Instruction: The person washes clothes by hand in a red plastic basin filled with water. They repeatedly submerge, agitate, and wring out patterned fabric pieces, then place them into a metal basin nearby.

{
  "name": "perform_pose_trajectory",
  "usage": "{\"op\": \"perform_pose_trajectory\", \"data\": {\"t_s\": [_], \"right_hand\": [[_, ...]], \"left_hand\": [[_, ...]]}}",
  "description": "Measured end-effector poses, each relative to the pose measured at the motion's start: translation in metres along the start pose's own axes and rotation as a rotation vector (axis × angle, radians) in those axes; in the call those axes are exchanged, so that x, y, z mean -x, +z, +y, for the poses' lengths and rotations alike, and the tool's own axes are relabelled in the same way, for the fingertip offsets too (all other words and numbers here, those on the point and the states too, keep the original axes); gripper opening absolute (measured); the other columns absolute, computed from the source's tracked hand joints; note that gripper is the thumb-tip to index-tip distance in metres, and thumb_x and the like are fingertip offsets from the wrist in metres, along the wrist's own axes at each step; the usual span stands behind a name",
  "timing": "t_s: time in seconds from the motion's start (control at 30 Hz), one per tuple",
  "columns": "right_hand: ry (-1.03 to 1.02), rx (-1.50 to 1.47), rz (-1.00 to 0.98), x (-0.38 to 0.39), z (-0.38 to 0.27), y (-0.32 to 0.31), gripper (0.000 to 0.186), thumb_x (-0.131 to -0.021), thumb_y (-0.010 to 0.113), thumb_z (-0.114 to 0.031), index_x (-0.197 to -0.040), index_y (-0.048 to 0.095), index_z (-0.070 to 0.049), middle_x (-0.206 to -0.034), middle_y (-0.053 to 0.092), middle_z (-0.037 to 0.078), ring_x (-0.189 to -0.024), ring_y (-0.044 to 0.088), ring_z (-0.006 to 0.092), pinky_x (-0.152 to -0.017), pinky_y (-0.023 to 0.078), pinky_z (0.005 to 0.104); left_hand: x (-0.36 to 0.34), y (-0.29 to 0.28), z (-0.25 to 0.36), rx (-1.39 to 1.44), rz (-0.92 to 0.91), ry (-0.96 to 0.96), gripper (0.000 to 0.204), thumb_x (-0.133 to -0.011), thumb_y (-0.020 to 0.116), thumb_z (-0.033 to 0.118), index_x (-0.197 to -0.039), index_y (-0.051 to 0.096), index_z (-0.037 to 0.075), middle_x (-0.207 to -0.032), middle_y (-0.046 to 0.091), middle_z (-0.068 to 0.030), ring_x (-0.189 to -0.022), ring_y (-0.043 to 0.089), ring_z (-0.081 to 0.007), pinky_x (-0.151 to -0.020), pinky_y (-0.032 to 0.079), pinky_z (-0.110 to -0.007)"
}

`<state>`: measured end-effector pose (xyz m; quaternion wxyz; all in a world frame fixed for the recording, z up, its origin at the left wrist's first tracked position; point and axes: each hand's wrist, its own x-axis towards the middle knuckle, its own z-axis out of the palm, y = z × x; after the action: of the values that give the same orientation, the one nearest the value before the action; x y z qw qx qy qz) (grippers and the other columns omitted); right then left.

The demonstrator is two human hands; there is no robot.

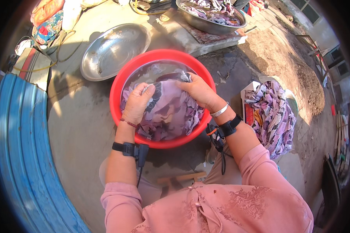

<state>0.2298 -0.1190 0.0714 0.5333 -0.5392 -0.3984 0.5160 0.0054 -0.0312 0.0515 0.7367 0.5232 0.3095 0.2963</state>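
Observation:
A red plastic basin (122, 79) stands on the concrete ground in front of me, holding water and a purple patterned cloth (169, 112). My left hand (138, 103) grips a bunch of the wet cloth at the basin's left side. My right hand (198, 91) clutches the cloth's upper edge near the basin's far right rim. Both wrists wear black straps; the right wrist also has a silver bangle.
An empty steel basin (112, 50) lies behind the red one. Another steel basin (210, 13) with wet cloth sits on a slab at the top. A heap of purple floral cloth (272, 116) rests to my right. Blue corrugated sheeting (23, 155) runs along the left.

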Motion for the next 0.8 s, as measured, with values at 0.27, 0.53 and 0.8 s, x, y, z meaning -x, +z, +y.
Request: {"op": "perform_pose_trajectory", "data": {"t_s": [0.27, 0.53, 0.8], "right_hand": [[-0.28, 0.529, 0.069, 0.026, 0.005, 0.062, 0.036, -0.097, 0.066, -0.026, -0.119, 0.058, 0.001, -0.106, 0.068, 0.02, -0.097, 0.068, 0.0357, -0.086, 0.053, 0.0414], [-0.149, 0.539, 0.472, -0.021, 0.031, 0.045, 0.028, -0.096, 0.062, -0.023, -0.104, 0.057, 0.004, -0.088, 0.068, 0.025, -0.085, 0.067, 0.0438, -0.077, 0.052, 0.0489], [-0.229, 0.813, 0.335, -0.016, 0.043, 0.059, 0.029, -0.098, 0.059, -0.028, -0.107, 0.06, 0.0, -0.094, 0.069, 0.026, -0.089, 0.065, 0.0492, -0.08, 0.051, 0.0541]], "left_hand": [[-0.006, 0.049, -0.015, 0.487, 0.151, -0.082, 0.027, -0.107, 0.055, 0.026, -0.126, 0.063, 0.008, -0.106, 0.069, -0.0029, -0.096, 0.066, -0.0148, -0.083, 0.055, -0.031], [0.007, 0.064, -0.032, 0.458, 0.177, -0.208, 0.029, -0.108, 0.051, 0.027, -0.117, 0.066, 0.004, -0.104, 0.071, -0.0043, -0.093, 0.068, -0.013, -0.082, 0.055, -0.03], [0.02, 0.071, -0.027, 0.455, 0.266, -0.226, 0.037, -0.108, 0.051, 0.032, -0.125, 0.065, 0.003, -0.107, 0.068, -0.0042, -0.095, 0.063, -0.0142, -0.084, 0.051, -0.031]]}}
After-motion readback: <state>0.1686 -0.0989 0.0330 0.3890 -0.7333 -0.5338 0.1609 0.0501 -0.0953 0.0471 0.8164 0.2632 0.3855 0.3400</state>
